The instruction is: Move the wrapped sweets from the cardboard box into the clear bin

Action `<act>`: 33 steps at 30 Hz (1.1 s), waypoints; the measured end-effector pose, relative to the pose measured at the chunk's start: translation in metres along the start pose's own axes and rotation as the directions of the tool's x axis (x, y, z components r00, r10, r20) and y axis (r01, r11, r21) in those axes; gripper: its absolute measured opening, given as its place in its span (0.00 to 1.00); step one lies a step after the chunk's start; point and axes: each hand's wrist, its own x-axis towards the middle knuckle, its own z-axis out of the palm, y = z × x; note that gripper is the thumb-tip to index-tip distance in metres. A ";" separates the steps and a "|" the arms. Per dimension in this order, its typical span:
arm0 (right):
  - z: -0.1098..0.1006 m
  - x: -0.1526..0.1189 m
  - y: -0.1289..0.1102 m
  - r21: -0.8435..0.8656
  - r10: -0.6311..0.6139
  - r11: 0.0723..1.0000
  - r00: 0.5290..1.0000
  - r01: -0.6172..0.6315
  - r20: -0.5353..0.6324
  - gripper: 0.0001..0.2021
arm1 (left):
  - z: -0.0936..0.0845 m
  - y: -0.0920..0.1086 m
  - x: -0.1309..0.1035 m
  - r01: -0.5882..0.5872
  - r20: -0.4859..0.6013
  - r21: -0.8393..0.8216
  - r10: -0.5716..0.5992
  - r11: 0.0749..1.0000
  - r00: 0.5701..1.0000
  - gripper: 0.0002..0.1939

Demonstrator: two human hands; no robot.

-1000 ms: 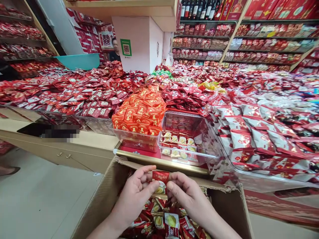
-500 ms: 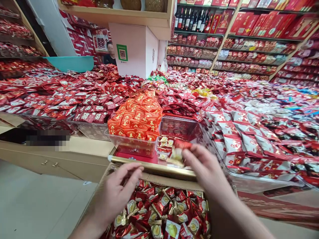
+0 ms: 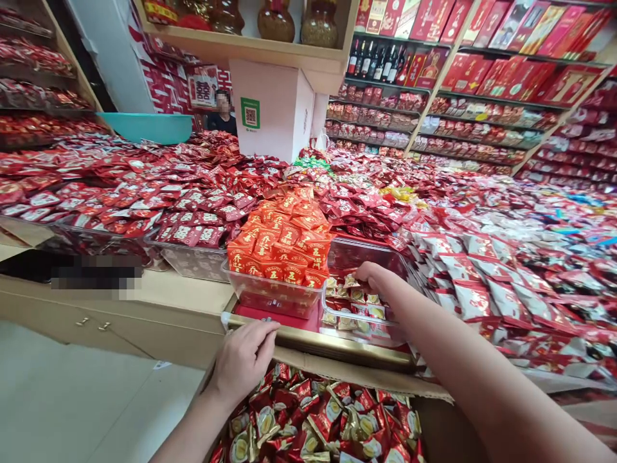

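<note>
Two hands at work: our right hand [image 3: 373, 276] reaches into the clear bin [image 3: 385, 325] at the counter's front edge, fingers curled over the packets [image 3: 354, 297]; whether it grips one we cannot tell. Our left hand [image 3: 243, 360] rests loosely curled on the carton [image 3: 347, 379] rim. Lay packets flat, in rows.

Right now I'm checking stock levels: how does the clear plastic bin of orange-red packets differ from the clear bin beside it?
The clear plastic bin of orange-red packets is heaped above its rim; the neighbouring clear bin holds only a low layer of yellow-and-red candies. The right hand reaches into the second; nothing touches the first. Both sit side by side at the counter edge.
</note>
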 end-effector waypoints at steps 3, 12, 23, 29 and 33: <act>0.011 0.013 0.004 -0.040 0.128 0.991 0.986 -0.125 0.106 0.11 | 0.000 0.000 -0.002 -0.009 -0.007 0.016 0.009 1.000 1.000 0.09; 0.026 0.033 0.011 -0.167 0.146 0.977 0.987 -0.134 0.060 0.12 | 0.003 0.000 -0.003 -0.027 -0.027 0.047 0.028 0.999 0.999 0.09; 0.022 0.017 0.005 -0.388 -0.203 0.909 0.975 0.152 -0.093 0.24 | 0.001 0.001 -0.004 -0.046 -0.052 0.059 0.049 0.997 0.997 0.09; 0.033 0.017 0.002 -0.437 -0.321 0.856 0.947 0.277 -0.027 0.25 | 0.001 0.001 -0.005 -0.051 -0.058 0.078 0.056 0.996 0.997 0.09; 0.034 0.019 0.002 -0.452 -0.323 0.844 0.947 0.288 0.000 0.26 | 0.002 0.001 -0.005 -0.061 -0.066 0.097 0.068 0.993 0.996 0.09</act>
